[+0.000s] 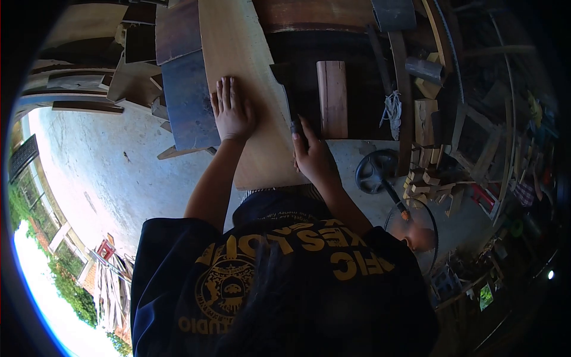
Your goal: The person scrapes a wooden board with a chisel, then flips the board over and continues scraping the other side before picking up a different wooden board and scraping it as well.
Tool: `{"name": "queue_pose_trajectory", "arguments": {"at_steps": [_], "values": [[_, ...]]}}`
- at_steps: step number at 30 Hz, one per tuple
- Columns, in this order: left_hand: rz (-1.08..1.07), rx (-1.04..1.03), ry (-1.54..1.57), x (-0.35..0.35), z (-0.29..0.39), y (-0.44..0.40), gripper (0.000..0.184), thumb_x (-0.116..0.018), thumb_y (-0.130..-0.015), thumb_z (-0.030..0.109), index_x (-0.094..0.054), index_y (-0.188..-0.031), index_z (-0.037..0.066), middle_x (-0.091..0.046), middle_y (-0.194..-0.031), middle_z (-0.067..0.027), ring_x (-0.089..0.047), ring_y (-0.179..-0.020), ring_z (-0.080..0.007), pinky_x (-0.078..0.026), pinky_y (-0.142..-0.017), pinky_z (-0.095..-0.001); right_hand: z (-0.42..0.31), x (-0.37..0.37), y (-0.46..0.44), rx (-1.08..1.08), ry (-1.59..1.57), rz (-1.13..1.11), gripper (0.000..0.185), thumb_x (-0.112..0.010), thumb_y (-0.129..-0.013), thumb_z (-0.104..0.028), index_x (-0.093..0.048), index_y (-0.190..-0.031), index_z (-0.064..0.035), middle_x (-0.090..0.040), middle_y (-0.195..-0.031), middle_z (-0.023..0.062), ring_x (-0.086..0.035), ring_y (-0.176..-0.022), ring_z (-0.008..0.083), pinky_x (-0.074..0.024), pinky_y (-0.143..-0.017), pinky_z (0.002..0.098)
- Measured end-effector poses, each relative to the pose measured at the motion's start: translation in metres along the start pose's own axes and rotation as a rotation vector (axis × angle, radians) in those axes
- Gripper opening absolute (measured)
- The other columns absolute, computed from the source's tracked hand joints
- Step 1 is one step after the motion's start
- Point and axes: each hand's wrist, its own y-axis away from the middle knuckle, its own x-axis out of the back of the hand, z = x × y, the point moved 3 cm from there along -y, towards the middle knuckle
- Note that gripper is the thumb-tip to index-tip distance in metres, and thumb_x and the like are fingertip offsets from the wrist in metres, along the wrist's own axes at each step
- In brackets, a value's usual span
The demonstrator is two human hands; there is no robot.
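I see a long, flat board (266, 113) of pale, smooth-looking wood running beneath my left hand (233, 114), which lies flat, fingers extended. My right hand (314, 156) wraps the handle of a dark, narrow-bladed tool (296, 125) at the board's right edge. A squared wooden block (332, 98) rests farther right on the dark surface (357, 59), above grey concrete floor (113, 160).

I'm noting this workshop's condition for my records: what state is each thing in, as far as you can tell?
Left hand: open, palm down on the board.
Right hand: closed on a tool.
Board: lying flat.
Tool: held at the board's edge; whether touching, unclear.
Wooden block: lying apart from the board.
White cloth: bunched up.
Fan: running or off, unclear.
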Motion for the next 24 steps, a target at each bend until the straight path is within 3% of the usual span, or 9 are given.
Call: {"name": "queue_pose_trajectory", "arguments": {"at_steps": [5, 8, 18, 21, 23, 24], "values": [[0.026, -0.017, 0.007, -0.001, -0.001, -0.001, 0.061, -0.043, -0.088, 0.028, -0.029, -0.141, 0.002, -0.027, -0.148, -0.0168, -0.018, -0.140, -0.0300, -0.009, -0.113, -0.0483, -0.018, 0.000, 0.005, -0.094, -0.098, -0.046, 0.047, -0.046, -0.097, -0.024, -0.034, -0.142, -0.0151, -0.048, -0.056, 0.0017, -0.046, -0.041, 0.0078, -0.0406, -0.041, 0.0254], [0.036, -0.020, 0.019, -0.001, -0.001, -0.001, 0.062, -0.044, -0.087, 0.028, -0.029, -0.141, 0.002, -0.028, -0.148, -0.0164, -0.019, -0.140, -0.0300, -0.010, -0.113, -0.0488, -0.021, -0.004, -0.005, -0.025, -0.054, -0.045, 0.047, -0.047, -0.097, -0.024, -0.034, -0.141, -0.0151, -0.049, -0.056, 0.0013, -0.046, -0.040, 0.0078, -0.0402, -0.039, 0.0255], [0.027, -0.010, 0.029, -0.002, -0.001, 0.000, 0.062, -0.044, -0.087, 0.028, -0.029, -0.141, 0.002, -0.029, -0.148, -0.0155, -0.018, -0.140, -0.0298, -0.010, -0.114, -0.0487, -0.016, -0.008, -0.028, -0.046, -0.066, -0.036, 0.047, -0.048, -0.096, -0.023, -0.034, -0.141, -0.0147, -0.053, -0.062, 0.0046, -0.047, -0.041, 0.0078, -0.0408, -0.039, 0.0256], [0.026, -0.023, 0.026, -0.001, -0.003, -0.001, 0.062, -0.044, -0.087, 0.028, -0.029, -0.141, 0.002, -0.028, -0.148, -0.0154, -0.018, -0.140, -0.0297, -0.009, -0.114, -0.0486, 0.000, -0.008, -0.019, -0.017, -0.052, 0.014, 0.046, -0.048, -0.096, -0.022, -0.037, -0.140, -0.0143, -0.057, -0.066, 0.0076, -0.049, -0.040, 0.0113, -0.0432, -0.041, 0.0286], [0.009, -0.009, 0.013, -0.002, -0.002, -0.001, 0.062, -0.044, -0.087, 0.028, -0.028, -0.142, 0.002, -0.027, -0.148, -0.0152, -0.017, -0.141, -0.0295, -0.009, -0.114, -0.0485, 0.009, -0.004, -0.021, 0.226, 0.231, 0.067, 0.045, -0.048, -0.096, -0.020, -0.038, -0.138, -0.0093, -0.064, -0.087, 0.0170, -0.064, -0.062, 0.0229, -0.0523, -0.061, 0.0329], [0.005, -0.007, 0.017, -0.001, -0.001, 0.000, 0.062, -0.044, -0.087, 0.028, -0.028, -0.142, 0.002, -0.027, -0.148, -0.0152, -0.017, -0.141, -0.0295, -0.009, -0.114, -0.0485, -0.012, -0.005, -0.023, 0.222, 0.235, 0.067, 0.045, -0.048, -0.096, -0.020, -0.038, -0.138, -0.0093, -0.064, -0.087, 0.0170, -0.064, -0.062, 0.0229, -0.0523, -0.061, 0.0329]]}}
